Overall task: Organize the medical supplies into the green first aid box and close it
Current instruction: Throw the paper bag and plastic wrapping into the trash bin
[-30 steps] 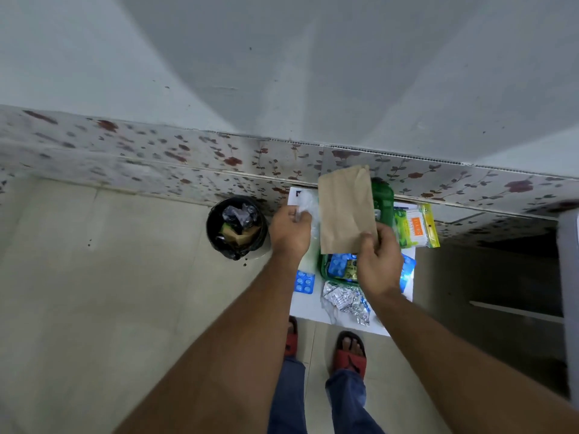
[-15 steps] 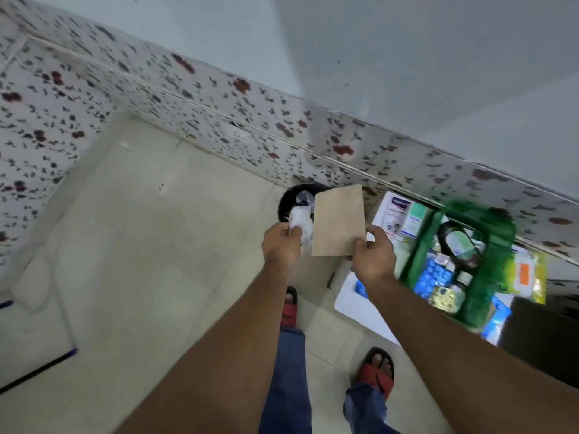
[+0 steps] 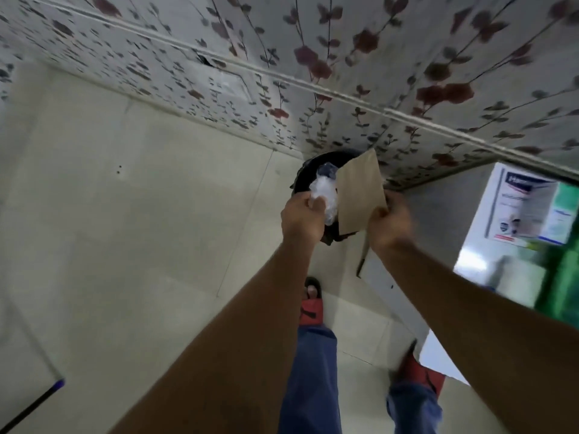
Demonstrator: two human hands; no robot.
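My left hand (image 3: 301,219) grips a crumpled clear plastic wrapper (image 3: 322,192) directly over a black bin (image 3: 308,172). My right hand (image 3: 388,222) pinches the lower corner of a flat brown paper envelope (image 3: 360,195), which stands upright and covers the bin's right half. The green first aid box (image 3: 564,277) is a blurred strip at the right edge; its inside is out of view. A white supply pack with blue print (image 3: 529,211) lies beside it on a white table (image 3: 438,355).
The bin stands on the pale tiled floor (image 3: 141,230) against a flower-patterned wall (image 3: 344,73). My feet in red sandals (image 3: 311,305) stand just below the hands. A dark stick with a blue tip (image 3: 34,402) lies at the bottom left.
The view swung left, from the table to the bin. Both hands carried the wrapper and the envelope away from the green box to above the bin.
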